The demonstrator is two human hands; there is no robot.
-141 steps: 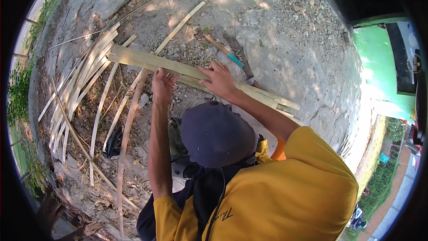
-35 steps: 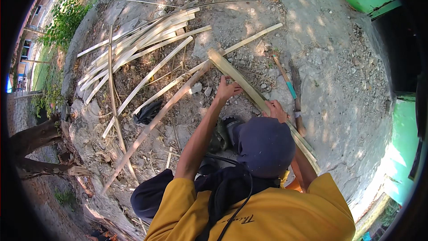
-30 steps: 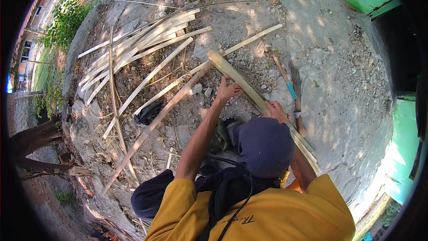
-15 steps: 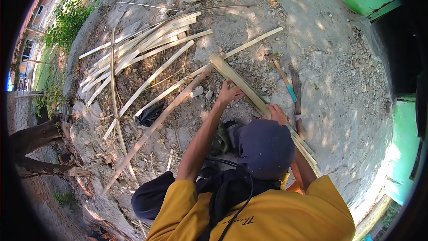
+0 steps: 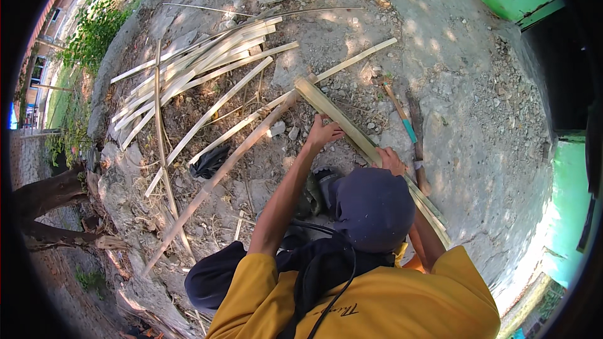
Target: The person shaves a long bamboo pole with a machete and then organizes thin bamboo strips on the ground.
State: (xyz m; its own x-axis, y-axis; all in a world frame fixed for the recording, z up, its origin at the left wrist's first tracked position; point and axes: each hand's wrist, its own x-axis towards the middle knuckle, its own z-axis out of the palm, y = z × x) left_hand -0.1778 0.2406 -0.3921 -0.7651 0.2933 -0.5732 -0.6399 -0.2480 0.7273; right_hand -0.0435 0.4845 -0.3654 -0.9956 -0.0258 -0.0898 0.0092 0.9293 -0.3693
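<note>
A thick length of split bamboo (image 5: 336, 108) slants across the ground in front of me, from the upper middle down to the right. Toward its lower right end it shows as separate pale strips. My left hand (image 5: 325, 132) is at its near edge, fingers bent against it; their tips are partly hidden. Farther down, my right hand (image 5: 391, 161) is closed over the same bamboo, with the dark cap hiding part of the arm. One long strip (image 5: 220, 176) runs from beside the bamboo's upper end toward the lower left.
Several pale bamboo strips (image 5: 207, 63) lie piled at the upper left. A tool with a wooden, teal-ended handle (image 5: 402, 114) rests right of the bamboo, near a dark wooden piece (image 5: 418, 125). Black plastic (image 5: 210, 162) lies left. A tree trunk (image 5: 50, 194) stands at far left.
</note>
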